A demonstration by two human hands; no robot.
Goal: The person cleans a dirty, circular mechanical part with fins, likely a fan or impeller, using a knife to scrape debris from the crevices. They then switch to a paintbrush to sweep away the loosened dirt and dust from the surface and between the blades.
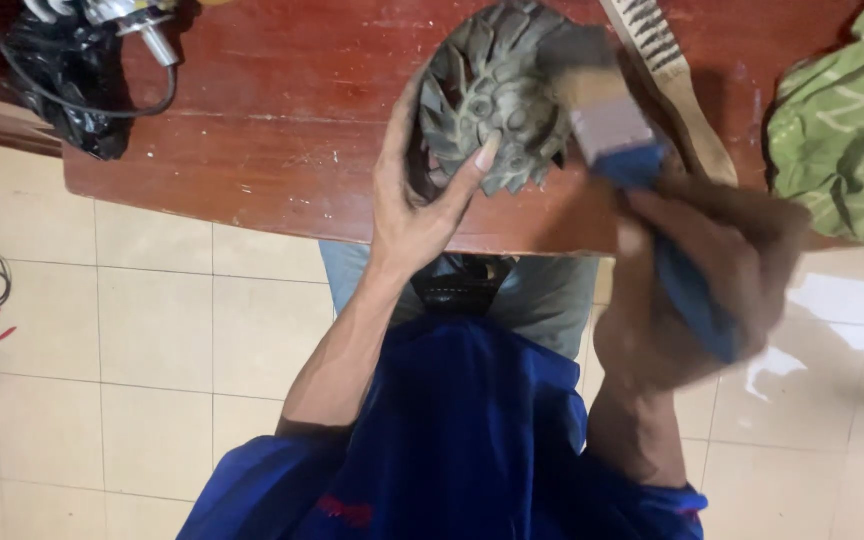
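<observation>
Closest to me: blue sleeves and shirt front, forearms rising out of them toward the desk edge.

My right hand [702, 290] is clenched round the blue handle of a paintbrush [617, 135]. The hand is motion-blurred; the metal ferrule and pale bristle end show clearer. The bristles lie against the upper right side of the finned part.

My left hand [414, 205] is grasping a grey finned fan wheel [497, 100], round and grimy, with curved blades ringing a hub. The palm cups its left rim and the thumb is pressed across the lower face, nail visible. The wheel is tilted, its face turned toward the camera, held above the near part of the desk, roughly centre top of the view. I cannot tell whether its far edge touches the wood.

Under both: a red-brown wooden desk [282, 120], scratched and worn pale along the front edge.

Just beyond the brush, a wire brush [667, 75] with a pale wooden handle lies on the desk, angled, bristle end toward the far side.

Far right: a green patterned cloth [847, 130], bunched, overhanging the desk edge.

Far left corner: a black plastic bag [62, 70] with a black cable looping out, metal parts on top.

Below the desk, cream floor tiles [152, 340]. Wires and small red items sit at the left edge of the floor.
</observation>
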